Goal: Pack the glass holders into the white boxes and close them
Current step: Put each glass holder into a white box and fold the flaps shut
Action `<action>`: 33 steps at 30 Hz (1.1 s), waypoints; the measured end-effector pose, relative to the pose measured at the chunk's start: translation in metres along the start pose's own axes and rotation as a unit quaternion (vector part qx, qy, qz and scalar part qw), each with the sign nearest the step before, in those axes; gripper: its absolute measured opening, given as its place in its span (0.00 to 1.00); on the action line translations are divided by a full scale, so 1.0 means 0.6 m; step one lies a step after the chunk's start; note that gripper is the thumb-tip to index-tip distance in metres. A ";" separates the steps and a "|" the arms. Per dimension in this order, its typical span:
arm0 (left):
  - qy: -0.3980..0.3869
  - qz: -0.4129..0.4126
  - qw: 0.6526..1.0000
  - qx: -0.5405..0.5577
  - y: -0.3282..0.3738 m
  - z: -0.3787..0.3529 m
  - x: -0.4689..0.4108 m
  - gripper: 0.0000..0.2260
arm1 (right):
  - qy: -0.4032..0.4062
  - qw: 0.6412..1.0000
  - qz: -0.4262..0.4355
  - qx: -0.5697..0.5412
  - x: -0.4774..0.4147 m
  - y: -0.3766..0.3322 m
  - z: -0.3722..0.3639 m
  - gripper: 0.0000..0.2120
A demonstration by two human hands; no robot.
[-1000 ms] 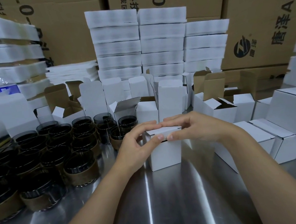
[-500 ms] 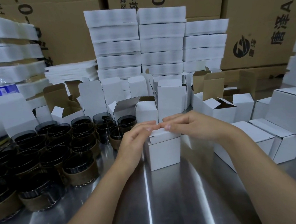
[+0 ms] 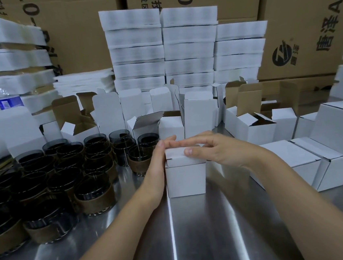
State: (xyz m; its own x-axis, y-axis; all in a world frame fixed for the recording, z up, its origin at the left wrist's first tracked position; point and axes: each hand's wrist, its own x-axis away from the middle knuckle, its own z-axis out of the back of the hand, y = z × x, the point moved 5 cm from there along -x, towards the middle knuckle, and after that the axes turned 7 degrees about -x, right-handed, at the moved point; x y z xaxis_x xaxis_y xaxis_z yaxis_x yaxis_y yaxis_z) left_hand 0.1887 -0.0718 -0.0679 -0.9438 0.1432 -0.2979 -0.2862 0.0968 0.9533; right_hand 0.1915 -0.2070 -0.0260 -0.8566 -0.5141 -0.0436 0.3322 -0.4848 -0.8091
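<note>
Brown cartons [image 3: 237, 0] across the back. Steel table [image 3: 198, 233] in front. Closed boxes [image 3: 309, 164] at right, glass holders [image 3: 65, 179] clustered at left. Box [image 3: 185, 179] upright at centre, lid [image 3: 175, 153] nearly down. Left hand [image 3: 157, 163] flat against its left side, fingers straight; right hand [image 3: 217, 148] pressing the lid, fingers extended, gripping nothing.

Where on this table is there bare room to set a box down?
Bare steel table lies along the near edge, in front of the white box. Crowded: glass holders left, closed boxes right, open boxes behind.
</note>
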 end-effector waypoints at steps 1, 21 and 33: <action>0.007 0.003 1.000 0.012 -0.002 0.000 0.000 0.24 | 0.005 1.000 -0.006 -0.005 0.000 0.000 0.000 0.19; 0.010 0.063 0.998 -0.013 -0.012 0.011 -0.009 0.23 | 0.079 0.995 -0.029 -0.049 -0.012 0.010 -0.015 0.13; -0.029 0.101 0.994 -0.033 -0.012 0.016 -0.007 0.23 | 0.074 0.991 -0.108 -0.024 -0.021 0.031 -0.023 0.27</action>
State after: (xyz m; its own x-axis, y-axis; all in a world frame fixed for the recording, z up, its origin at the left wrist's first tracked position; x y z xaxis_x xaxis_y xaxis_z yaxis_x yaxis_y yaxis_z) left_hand 0.1964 -0.0634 -0.0739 -0.9726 0.2097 -0.1007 -0.1037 -0.0033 0.9946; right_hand 0.2027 -0.1996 -0.0486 -0.9556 -0.2904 0.0506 0.1186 -0.5359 -0.8359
